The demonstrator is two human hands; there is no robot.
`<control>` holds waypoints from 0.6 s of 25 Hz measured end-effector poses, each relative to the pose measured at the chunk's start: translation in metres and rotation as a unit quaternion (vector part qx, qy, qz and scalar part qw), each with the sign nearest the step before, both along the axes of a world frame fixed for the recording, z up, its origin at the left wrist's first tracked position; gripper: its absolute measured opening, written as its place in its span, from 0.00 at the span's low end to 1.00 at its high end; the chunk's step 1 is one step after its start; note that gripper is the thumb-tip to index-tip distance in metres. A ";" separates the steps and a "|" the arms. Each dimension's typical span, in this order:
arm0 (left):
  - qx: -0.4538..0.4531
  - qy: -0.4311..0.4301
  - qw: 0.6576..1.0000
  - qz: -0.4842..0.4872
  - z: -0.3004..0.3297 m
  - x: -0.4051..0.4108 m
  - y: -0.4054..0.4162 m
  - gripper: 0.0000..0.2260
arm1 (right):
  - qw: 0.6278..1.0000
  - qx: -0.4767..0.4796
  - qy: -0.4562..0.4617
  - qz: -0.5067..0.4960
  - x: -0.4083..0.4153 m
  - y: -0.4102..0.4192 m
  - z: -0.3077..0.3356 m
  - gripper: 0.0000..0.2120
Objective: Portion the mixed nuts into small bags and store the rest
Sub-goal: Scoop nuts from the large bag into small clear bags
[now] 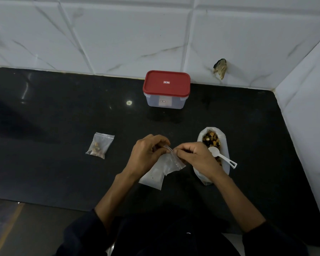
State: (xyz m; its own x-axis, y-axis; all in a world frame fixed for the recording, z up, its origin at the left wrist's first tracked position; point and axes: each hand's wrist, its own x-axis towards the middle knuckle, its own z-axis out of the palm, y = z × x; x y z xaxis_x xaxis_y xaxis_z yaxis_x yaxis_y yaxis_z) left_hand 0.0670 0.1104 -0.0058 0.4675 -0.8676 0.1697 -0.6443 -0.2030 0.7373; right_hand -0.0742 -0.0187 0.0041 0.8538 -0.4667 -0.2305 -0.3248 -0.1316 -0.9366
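Both hands are up over the black counter point(63, 111), working the mouth of an empty small bag point(171, 163). The left hand point(146, 156) pinches one side of the bag's top edge, the right hand point(194, 157) pinches the other, fingers curled in tight on the plastic. Under that bag, touching it, lies a flat pile of more clear bags point(151, 179).

Take the red-lidded box point(166, 89) as the landmark: it stands at the back, close to the tiled wall point(118, 34), lid on. It carries a small label on the lid and another on its clear front, but the writing on both is too small to read.

In front of the box and a little to its right stands the big bag of mixed nuts point(211, 140), open at the top, just beside the right hand. A white scoop point(223, 157) rests in it, handle sticking out over the rim.

In front of the box and well off to its left lies a filled bag point(99, 146) with a few nuts inside, flat on the counter.
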 end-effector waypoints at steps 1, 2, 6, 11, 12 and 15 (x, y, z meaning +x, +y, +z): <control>-0.001 0.004 1.000 -0.003 -0.001 -0.001 -0.001 0.09 | 1.000 -0.023 0.004 0.000 0.000 0.000 0.001 0.08; -0.003 0.009 1.000 -0.007 -0.001 -0.002 -0.001 0.09 | 0.999 -0.050 0.006 0.002 -0.001 0.000 0.003 0.07; -0.030 -0.002 0.997 -0.067 0.001 -0.006 -0.001 0.11 | 1.000 -0.023 0.014 -0.009 -0.001 -0.007 0.003 0.07; -0.019 -0.091 0.991 -0.092 -0.003 -0.006 -0.005 0.10 | 0.999 0.018 0.027 -0.016 -0.008 -0.009 -0.001 0.07; -0.014 -0.120 0.988 -0.093 -0.004 -0.007 -0.006 0.10 | 0.999 -0.021 0.029 -0.022 -0.009 -0.007 -0.002 0.06; 0.005 -0.162 0.980 -0.117 -0.002 -0.010 -0.009 0.08 | 0.981 -0.186 0.038 -0.047 -0.010 -0.006 -0.005 0.04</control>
State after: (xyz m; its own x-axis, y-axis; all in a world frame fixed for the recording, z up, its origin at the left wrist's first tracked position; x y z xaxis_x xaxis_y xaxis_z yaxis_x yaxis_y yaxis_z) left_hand 0.0566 0.1016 -0.0077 0.1779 -0.9472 0.2667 -0.8743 -0.0277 0.4846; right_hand -0.0844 -0.0249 -0.0009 0.7903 -0.6059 -0.0911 -0.4191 -0.4262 -0.8017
